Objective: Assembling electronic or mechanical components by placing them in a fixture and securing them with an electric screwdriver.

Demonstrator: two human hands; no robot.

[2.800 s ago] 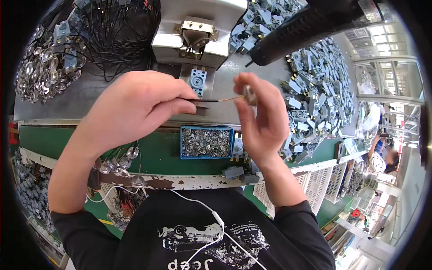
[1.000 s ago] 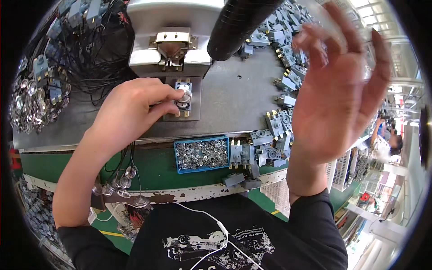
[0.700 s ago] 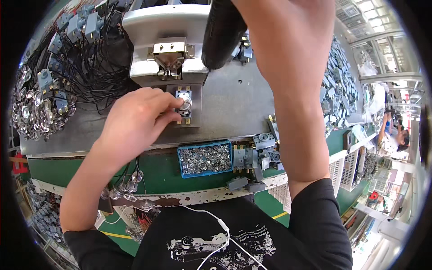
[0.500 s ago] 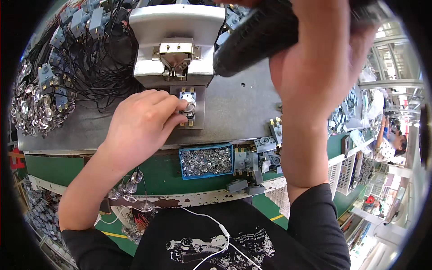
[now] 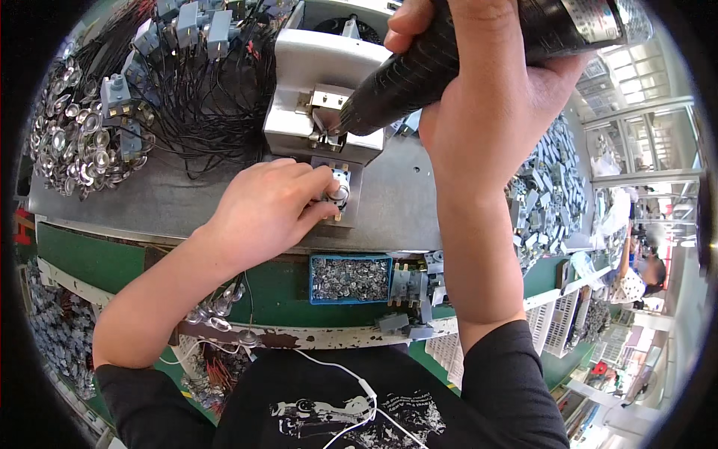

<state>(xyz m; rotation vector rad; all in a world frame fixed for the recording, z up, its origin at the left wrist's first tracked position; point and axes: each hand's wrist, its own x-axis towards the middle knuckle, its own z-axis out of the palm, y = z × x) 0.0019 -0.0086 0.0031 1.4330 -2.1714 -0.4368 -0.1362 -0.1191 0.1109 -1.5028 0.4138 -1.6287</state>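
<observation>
My left hand (image 5: pixel 269 206) pinches a small part (image 5: pixel 340 187) with brass terminals and a round silvery piece on top. The part sits on a metal plate (image 5: pixel 359 213) in front of a silver-coloured machine (image 5: pixel 293 116). Raised at the right, my right hand (image 5: pixel 493 105) is wrapped round a black, tapered electric screwdriver (image 5: pixel 400 86). The tool slants down to the left, with its narrow end at the machine's small metal front bracket (image 5: pixel 327 99). Its very tip is hard to make out.
A blue box (image 5: pixel 311 280) of small metal pieces stands at the near edge, with grey housings (image 5: pixel 404 283) beside it. Black-wired grey units (image 5: pixel 191 26) and round metal pieces (image 5: pixel 86 142) pile up at left. More grey parts (image 5: pixel 550 187) lie at right.
The electric screwdriver in my right hand has moved left and down onto the machine's front. My left hand still pinches the part. The whole view has shifted slightly.
</observation>
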